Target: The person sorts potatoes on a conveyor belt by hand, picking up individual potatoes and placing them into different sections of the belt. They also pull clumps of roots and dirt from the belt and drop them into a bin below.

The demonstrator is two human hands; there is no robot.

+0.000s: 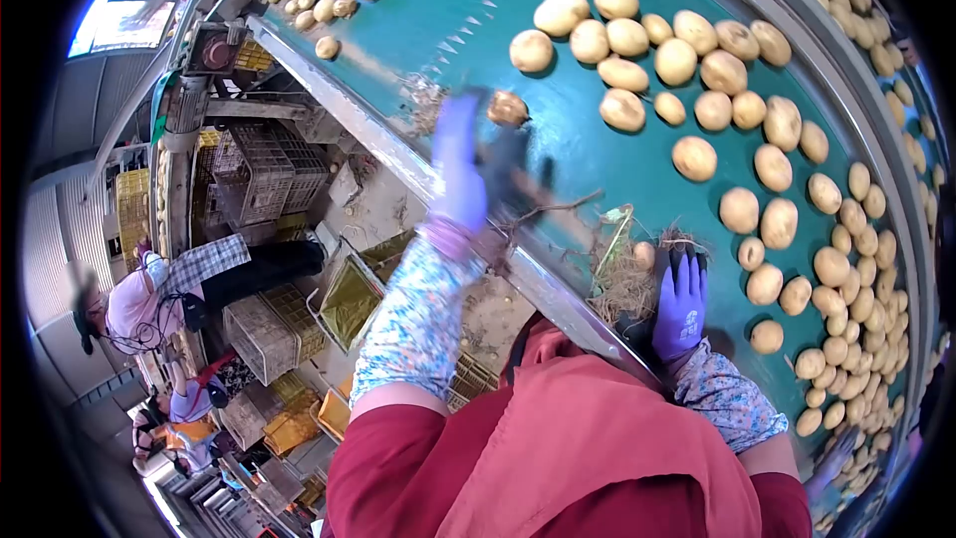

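Observation:
A green conveyor belt [468, 0] carries many pale yellow potatoes [677, 60]. My left hand [460, 169], in a purple glove with a dark palm, is blurred by motion above the belt's near edge. Its fingertips are closed around a darker brown potato [508, 108]. My right hand [681, 301], in the same kind of glove, lies lower on the belt. Its fingers curl over a clump of dry roots and stems [622, 279], and a small potato [645, 255] sits right beside them. Both arms wear floral sleeves.
A metal rail [398, 149] edges the belt on my side. Below it stand wire crates [264, 334] and yellow crates [294, 428] on a dirty floor. Two other people [139, 304] work down there. More potatoes crowd the belt's far rim [856, 269].

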